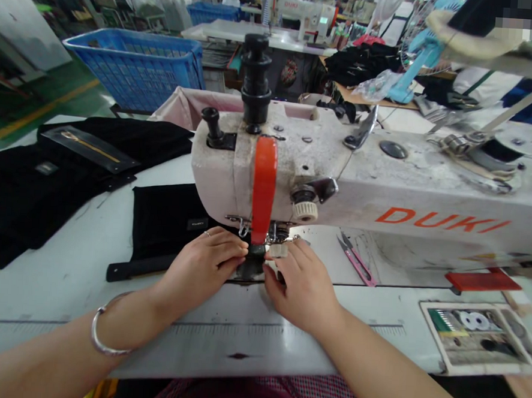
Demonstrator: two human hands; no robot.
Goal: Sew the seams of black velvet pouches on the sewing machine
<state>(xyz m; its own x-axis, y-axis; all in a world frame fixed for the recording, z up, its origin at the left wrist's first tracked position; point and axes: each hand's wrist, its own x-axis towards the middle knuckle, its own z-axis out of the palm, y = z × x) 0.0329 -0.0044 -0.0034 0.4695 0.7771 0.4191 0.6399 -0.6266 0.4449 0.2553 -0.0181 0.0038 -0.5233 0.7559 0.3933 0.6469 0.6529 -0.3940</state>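
Observation:
A white sewing machine (231, 179) with an orange guard over its needle area stands in front of me. Left of the needle, my left hand (210, 258) has its fingers pressed together on a black fabric piece (166, 217). That piece lies flat, bears a small label and has a dark strip along its near edge. Close to the needle on the right, my right hand (304, 279) is closed, thumb and fingers bent together. What its fingertips hold is hidden. A small dark piece (257, 251) shows between both hands, beneath the orange guard.
More black fabric (18, 190) with a zipper strip (91, 148) lies at the left. Pink-handled thread snips (356, 260) rest on the machine bed. A parts tray (457, 356) sits at the right. Behind the table stands a blue basket (134, 65).

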